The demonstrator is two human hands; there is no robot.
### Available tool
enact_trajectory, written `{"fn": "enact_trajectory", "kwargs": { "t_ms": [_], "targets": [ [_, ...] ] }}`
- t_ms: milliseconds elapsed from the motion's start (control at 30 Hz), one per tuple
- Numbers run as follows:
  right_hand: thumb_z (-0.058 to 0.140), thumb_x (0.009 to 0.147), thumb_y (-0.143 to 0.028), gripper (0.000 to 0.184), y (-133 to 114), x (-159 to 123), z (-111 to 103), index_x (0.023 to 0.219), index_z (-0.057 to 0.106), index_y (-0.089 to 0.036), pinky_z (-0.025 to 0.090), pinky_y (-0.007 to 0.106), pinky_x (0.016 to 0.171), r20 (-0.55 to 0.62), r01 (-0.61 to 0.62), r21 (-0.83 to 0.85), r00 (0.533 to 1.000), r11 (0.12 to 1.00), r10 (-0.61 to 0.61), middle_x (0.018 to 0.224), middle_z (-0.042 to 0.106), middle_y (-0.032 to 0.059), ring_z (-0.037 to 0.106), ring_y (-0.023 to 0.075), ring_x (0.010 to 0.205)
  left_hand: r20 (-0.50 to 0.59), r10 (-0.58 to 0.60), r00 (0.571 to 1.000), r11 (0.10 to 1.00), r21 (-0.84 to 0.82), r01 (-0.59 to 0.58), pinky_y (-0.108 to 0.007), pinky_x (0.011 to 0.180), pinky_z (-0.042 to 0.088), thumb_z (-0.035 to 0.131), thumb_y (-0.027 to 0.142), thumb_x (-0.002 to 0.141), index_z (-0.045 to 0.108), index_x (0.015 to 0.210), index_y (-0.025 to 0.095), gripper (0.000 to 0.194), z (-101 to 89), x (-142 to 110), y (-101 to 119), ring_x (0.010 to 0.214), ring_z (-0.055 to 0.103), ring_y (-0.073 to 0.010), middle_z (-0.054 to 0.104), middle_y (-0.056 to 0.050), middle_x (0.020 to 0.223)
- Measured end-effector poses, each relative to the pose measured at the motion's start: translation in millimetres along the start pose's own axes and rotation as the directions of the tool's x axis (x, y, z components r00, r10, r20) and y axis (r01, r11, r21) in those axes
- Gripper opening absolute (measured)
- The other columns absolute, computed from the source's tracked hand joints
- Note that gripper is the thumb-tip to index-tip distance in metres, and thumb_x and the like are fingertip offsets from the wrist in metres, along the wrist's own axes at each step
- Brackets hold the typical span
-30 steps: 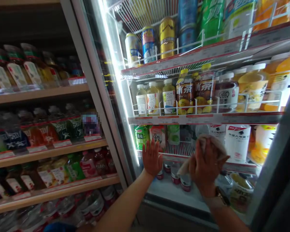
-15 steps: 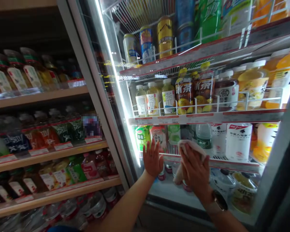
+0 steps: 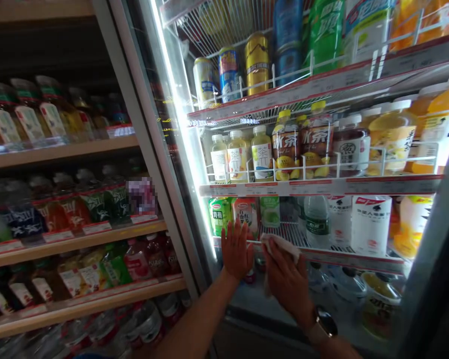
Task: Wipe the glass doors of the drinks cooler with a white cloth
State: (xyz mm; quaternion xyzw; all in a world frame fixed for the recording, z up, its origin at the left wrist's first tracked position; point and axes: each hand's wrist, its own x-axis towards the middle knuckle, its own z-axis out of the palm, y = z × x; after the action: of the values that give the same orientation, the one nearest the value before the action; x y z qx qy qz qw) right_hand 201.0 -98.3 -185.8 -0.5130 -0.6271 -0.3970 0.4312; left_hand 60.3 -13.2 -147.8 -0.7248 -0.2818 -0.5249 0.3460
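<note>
My right hand [image 3: 287, 279], with a watch [image 3: 325, 321] on the wrist, presses a pale cloth [image 3: 285, 243] flat on what looks like the glass door of a lit drinks cooler. Its fingers lie over the cloth, near the lower shelf edge. To the left, my left hand [image 3: 238, 253] is held up with fingers stretched, palm toward the glass, holding nothing. Behind its fingertips stand a green drink pack [image 3: 219, 215] and a red drink pack [image 3: 244, 213]. A clear bottle with a green label [image 3: 317, 222] stands beyond the cloth.
The cooler's left frame [image 3: 134, 99] separates it from wooden shelves [image 3: 71, 298] full of bottles. Inside the cooler, cans [image 3: 257, 65] stand on the upper rack, and iced tea bottles [image 3: 285, 144] on the middle one. Large tubs [image 3: 380, 299] sit at the bottom right.
My right hand has slid left and slightly down with the cloth, closer to my left hand. My left hand stays nearly in place. The view has shifted slightly.
</note>
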Motion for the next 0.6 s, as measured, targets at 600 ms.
{"fn": "enact_trajectory", "kwargs": {
  "t_ms": [600],
  "targets": [
    [0.048, 0.095, -0.028, 0.065, 67.9, 45.0, -47.2, 0.155, 0.025, -0.027, 0.014, 0.068, 0.115, -0.271, -0.348, -0.076, 0.909, 0.934, 0.316, 0.161, 0.026, 0.0126, 0.033, 0.0403, 0.143, -0.015, 0.007, 1.000, 1.000, 0.012, -0.007, -0.051, 0.120, 0.025, 0.038, 0.025, 0.095, 0.020, 0.155, 0.013, 0.064, 1.3, -0.7, -0.7, 0.150, 0.018, -0.0280, 0.031, -0.014, 0.158]
  ]
}}
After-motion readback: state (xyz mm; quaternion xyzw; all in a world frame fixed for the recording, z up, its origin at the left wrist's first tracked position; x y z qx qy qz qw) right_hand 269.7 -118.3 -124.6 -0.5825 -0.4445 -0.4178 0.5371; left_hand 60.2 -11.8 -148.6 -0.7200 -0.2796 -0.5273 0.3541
